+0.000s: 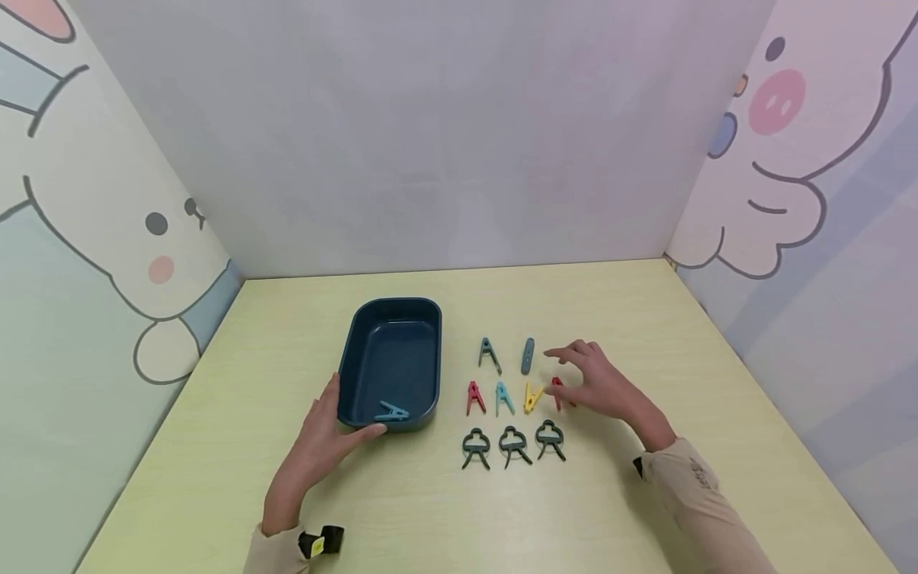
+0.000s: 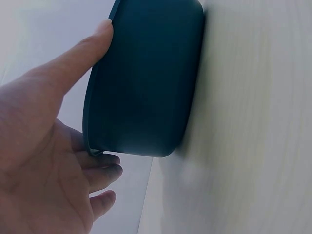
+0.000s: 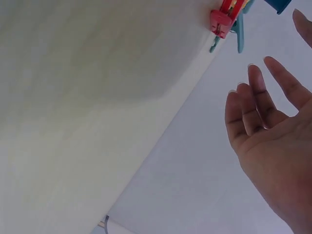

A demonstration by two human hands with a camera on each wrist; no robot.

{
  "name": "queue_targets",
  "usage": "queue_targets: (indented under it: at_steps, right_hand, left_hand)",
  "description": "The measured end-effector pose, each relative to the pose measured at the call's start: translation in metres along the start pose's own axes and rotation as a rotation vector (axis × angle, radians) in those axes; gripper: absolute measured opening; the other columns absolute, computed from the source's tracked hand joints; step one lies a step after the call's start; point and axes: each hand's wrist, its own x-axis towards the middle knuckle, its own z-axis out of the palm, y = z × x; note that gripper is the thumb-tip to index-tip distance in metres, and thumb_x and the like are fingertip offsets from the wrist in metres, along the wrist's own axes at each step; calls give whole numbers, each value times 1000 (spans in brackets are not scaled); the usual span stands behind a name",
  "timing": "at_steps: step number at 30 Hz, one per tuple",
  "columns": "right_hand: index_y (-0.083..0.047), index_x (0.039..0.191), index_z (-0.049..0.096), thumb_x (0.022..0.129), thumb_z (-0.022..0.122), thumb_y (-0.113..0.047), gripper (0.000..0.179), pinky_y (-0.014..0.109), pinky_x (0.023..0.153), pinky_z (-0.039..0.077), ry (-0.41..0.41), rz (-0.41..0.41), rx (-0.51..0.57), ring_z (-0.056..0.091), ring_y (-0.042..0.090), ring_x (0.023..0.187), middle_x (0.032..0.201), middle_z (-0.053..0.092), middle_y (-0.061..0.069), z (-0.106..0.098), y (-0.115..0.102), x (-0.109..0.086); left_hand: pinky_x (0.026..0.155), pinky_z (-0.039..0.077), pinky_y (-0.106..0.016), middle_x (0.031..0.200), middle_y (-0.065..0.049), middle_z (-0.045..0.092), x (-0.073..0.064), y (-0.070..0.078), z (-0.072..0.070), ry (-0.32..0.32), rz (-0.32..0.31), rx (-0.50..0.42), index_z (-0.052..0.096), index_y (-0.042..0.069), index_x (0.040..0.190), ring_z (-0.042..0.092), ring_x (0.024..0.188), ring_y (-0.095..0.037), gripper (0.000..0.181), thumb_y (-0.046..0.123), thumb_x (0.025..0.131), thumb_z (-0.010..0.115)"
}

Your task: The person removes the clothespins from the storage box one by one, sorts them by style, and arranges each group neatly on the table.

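A dark blue rectangular tray [image 1: 404, 359] stands left of centre, with a light blue clothespin [image 1: 391, 412] inside its near end. My left hand [image 1: 322, 440] rests at the tray's near left corner, thumb on the near rim and fingers along the left side. In the left wrist view the thumb touches the rim and the fingers show beyond the corner. My right hand [image 1: 592, 381] hovers with parted fingers by a red clothespin [image 1: 557, 392], partly hidden by it. Nothing shows between its fingers. A yellow clothespin [image 1: 531, 398] lies just left of the thumb.
Left of the yellow clothespin lie another light blue clothespin [image 1: 504, 397] and a red one. Behind them are a grey-green clothespin [image 1: 489, 355] and a grey-blue clip [image 1: 527, 356]. Three dark clips [image 1: 513, 445] line the front. A pale wall [image 1: 445, 143] backs the table.
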Motion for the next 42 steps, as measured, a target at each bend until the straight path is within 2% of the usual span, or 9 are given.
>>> queue_targets:
  at_steps: [8, 13, 17, 23, 27, 29, 33, 36, 42]
  right_hand:
    - [-8, 142, 62, 91, 82, -33, 60, 49, 85, 50, 1, -94, 112, 47, 34, 114, 121, 59, 15, 1, -30, 20]
    - [-11, 142, 62, 91, 82, -32, 59, 51, 86, 50, -2, -173, 129, 48, 34, 113, 120, 58, 10, 7, -47, 33]
    - [-12, 142, 63, 91, 82, -33, 59, 50, 85, 51, -11, -214, 147, 48, 30, 112, 119, 58, 4, 12, -62, 44]
    - [-12, 142, 63, 91, 83, -30, 58, 50, 87, 51, -43, -286, 176, 46, 22, 110, 118, 57, 2, 22, -81, 58]
    - [-13, 142, 63, 92, 82, -31, 57, 39, 82, 49, -59, -328, 153, 46, 19, 108, 117, 57, 1, 30, -94, 67]
    - [-13, 143, 63, 92, 81, -33, 57, 37, 83, 49, -78, -338, 142, 46, 19, 109, 118, 57, 3, 34, -101, 71]
    - [-12, 143, 63, 93, 80, -34, 57, 37, 86, 49, -124, -364, 118, 45, 20, 110, 123, 58, 10, 42, -114, 81]
    - [-13, 143, 63, 93, 79, -36, 57, 38, 90, 50, -152, -384, 74, 46, 21, 112, 125, 58, 10, 49, -124, 90]
    - [-11, 141, 65, 94, 79, -36, 55, 34, 86, 49, -172, -456, -6, 49, 21, 105, 121, 57, 9, 66, -136, 106]
  left_hand:
    - [120, 8, -69, 169, -28, 8, 0, -1, 0, 5, 5, -5, 1, 0, 165, 10, 154, -48, 122, 46, 87, 83]
    - [120, 7, -69, 169, -28, 8, 0, -1, 1, 3, 2, -6, 1, 0, 164, 10, 153, -49, 121, 46, 87, 83]
    - [121, 6, -67, 169, -29, 7, 1, -1, 1, 0, -3, 0, 1, -1, 164, 9, 154, -48, 121, 46, 87, 82]
    - [121, 6, -67, 169, -29, 6, 2, -1, 1, 0, -10, 9, 1, -4, 163, 9, 154, -48, 122, 46, 87, 82]
    - [121, 6, -68, 168, -30, 6, 1, 1, 0, -1, -17, 16, 2, -5, 163, 8, 153, -50, 121, 47, 87, 82]
    - [120, 6, -68, 168, -30, 6, 1, 1, 0, -4, -24, 16, 1, -5, 163, 8, 153, -50, 122, 47, 87, 82]
    - [120, 6, -69, 168, -30, 5, 1, 2, -1, -8, -29, 16, 0, -5, 163, 8, 153, -50, 122, 47, 88, 81]
    - [120, 6, -69, 168, -30, 6, 1, 2, -1, -6, -26, 17, 0, -4, 163, 8, 153, -51, 122, 47, 88, 81]
    - [120, 6, -69, 169, -28, 8, 2, 1, 0, 3, 2, 4, 3, -2, 164, 10, 153, -49, 120, 47, 88, 81]
